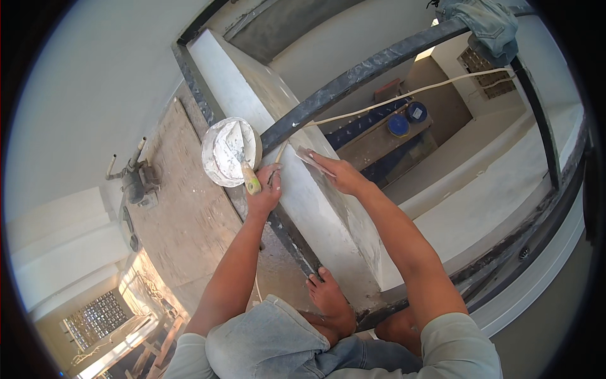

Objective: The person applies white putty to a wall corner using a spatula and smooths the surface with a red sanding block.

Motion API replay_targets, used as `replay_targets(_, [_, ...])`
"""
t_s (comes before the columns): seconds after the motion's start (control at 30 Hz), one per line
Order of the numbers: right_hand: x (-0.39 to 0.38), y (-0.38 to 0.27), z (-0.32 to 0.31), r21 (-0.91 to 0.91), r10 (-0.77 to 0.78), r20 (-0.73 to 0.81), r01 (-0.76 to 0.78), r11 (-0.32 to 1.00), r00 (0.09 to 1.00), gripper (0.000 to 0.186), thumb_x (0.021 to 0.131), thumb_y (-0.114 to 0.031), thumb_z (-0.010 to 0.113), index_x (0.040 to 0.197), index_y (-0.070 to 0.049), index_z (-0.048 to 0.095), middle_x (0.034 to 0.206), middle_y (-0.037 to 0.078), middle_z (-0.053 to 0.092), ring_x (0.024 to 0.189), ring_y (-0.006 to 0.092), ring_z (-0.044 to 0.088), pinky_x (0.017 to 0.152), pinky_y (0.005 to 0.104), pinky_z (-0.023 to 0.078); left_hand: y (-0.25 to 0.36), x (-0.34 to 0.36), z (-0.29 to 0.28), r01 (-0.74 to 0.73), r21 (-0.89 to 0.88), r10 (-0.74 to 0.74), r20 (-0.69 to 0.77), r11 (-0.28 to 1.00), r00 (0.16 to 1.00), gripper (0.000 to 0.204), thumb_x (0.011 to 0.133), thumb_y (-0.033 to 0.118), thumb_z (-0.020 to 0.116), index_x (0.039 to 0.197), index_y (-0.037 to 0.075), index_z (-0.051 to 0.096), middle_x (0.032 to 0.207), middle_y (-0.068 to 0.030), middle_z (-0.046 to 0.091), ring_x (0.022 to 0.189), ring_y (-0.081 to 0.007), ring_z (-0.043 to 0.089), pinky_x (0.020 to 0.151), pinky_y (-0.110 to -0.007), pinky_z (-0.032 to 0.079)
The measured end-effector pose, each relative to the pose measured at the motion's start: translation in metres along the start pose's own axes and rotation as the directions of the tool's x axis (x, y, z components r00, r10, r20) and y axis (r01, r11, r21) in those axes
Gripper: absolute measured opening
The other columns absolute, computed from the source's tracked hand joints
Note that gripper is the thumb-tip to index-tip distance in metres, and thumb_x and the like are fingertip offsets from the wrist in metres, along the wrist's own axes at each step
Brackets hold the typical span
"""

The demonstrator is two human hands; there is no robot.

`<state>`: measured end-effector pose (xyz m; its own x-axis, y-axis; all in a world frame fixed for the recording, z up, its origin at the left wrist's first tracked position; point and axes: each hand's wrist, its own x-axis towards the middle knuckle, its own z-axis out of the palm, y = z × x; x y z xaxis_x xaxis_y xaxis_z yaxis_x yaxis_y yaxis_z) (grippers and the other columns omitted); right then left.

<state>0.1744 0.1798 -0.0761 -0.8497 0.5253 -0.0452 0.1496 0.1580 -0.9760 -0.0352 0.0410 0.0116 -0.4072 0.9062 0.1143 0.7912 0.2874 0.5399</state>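
Observation:
My left hand (pixel 265 189) is closed beside a round tub (pixel 255 151) of white putty, its fingers curled around a slim tan-handled tool (pixel 281 153) whose working end I cannot make out. A putty knife (pixel 251 179) leans in the tub, its wooden, green-ended handle hanging over the rim next to that hand. Against the far edge of a white plastered ledge (pixel 309 201), my right hand (pixel 344 175) grips a thin, flat, pinkish-grey sheet (pixel 314 162) that looks like sandpaper, laid against the surface.
Dark metal bars (pixel 372 74) frame an opening beyond the ledge; lower down, blue-lidded buckets (pixel 399 125) stand on a plank. A cloth (pixel 495 31) hangs at the upper right. Plywood (pixel 180 196) lies at left beside a grey motor-like device (pixel 134 183). My bare foot (pixel 329 294) rests by the bar.

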Motion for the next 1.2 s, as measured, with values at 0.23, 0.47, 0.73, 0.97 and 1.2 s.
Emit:
replay_targets(0.23, [-0.033, 0.025, 0.017, -0.081, -0.027, 0.030, 0.029, 0.996, 0.999, 0.065, 0.084, 0.009, 0.062, 0.145, -0.015, 0.053, 0.148, 0.011, 0.055, 0.124, 0.0369, 0.060, 0.102, 0.0409, 0.050, 0.001, 0.001, -0.001, -0.008, -0.001, 0.008, -0.001, 1.000, 1.000, 0.018, 0.089, 0.010, 0.065, 0.106, 0.011, 0.072, 0.101, -0.0095, 0.073, 0.093, -0.0301, 0.069, 0.086, -0.038, 0.053])
replay_targets(0.47, [-0.131, 0.053, 0.043, -0.116, 0.164, 0.061, -0.156, 0.981, 0.985, 0.067, 0.084, 0.010, 0.059, 0.146, -0.015, 0.052, 0.149, 0.012, 0.053, 0.128, 0.0351, 0.058, 0.104, 0.0391, 0.049, 0.000, 0.000, -0.004, 0.005, 0.031, -0.005, 0.008, 0.999, 1.000, 0.018, 0.088, 0.008, 0.066, 0.105, 0.011, 0.072, 0.100, -0.0093, 0.073, 0.091, -0.0297, 0.070, 0.084, -0.037, 0.054])
replay_targets(0.73, [-0.191, 0.076, 0.014, -0.200, 0.363, 0.056, -0.346, 0.917, 0.930, 0.069, 0.089, 0.009, 0.055, 0.153, -0.013, 0.042, 0.153, 0.013, 0.049, 0.135, 0.0338, 0.052, 0.112, 0.0392, 0.044, 0.001, 0.002, -0.005, -0.018, 0.016, 0.018, -0.006, 1.000, 1.000, 0.017, 0.089, 0.009, 0.066, 0.105, 0.011, 0.071, 0.099, -0.0090, 0.073, 0.092, -0.0293, 0.070, 0.084, -0.037, 0.054])
replay_targets(0.97, [-0.018, 0.022, 0.013, -0.067, 0.026, -0.092, -0.032, 0.997, 0.995, 0.069, 0.088, 0.009, 0.054, 0.152, -0.014, 0.042, 0.152, 0.015, 0.048, 0.133, 0.0355, 0.053, 0.110, 0.0393, 0.046, 0.003, 0.001, -0.004, -0.028, 0.045, 0.029, -0.015, 0.999, 0.999, 0.018, 0.089, 0.010, 0.065, 0.106, 0.012, 0.071, 0.097, -0.0093, 0.072, 0.088, -0.0309, 0.069, 0.081, -0.038, 0.053])
replay_targets(1.2, [0.018, 0.006, 0.016, -0.099, -0.020, 0.025, 0.022, 0.995, 0.999, 0.073, 0.080, 0.014, 0.056, 0.148, -0.012, 0.049, 0.149, 0.017, 0.051, 0.132, 0.0387, 0.053, 0.109, 0.0397, 0.045, 0.008, 0.001, -0.002, -0.018, 0.021, 0.018, 0.001, 1.000, 1.000, 0.018, 0.089, 0.009, 0.064, 0.105, 0.013, 0.071, 0.097, -0.0095, 0.071, 0.087, -0.0311, 0.068, 0.079, -0.039, 0.053])
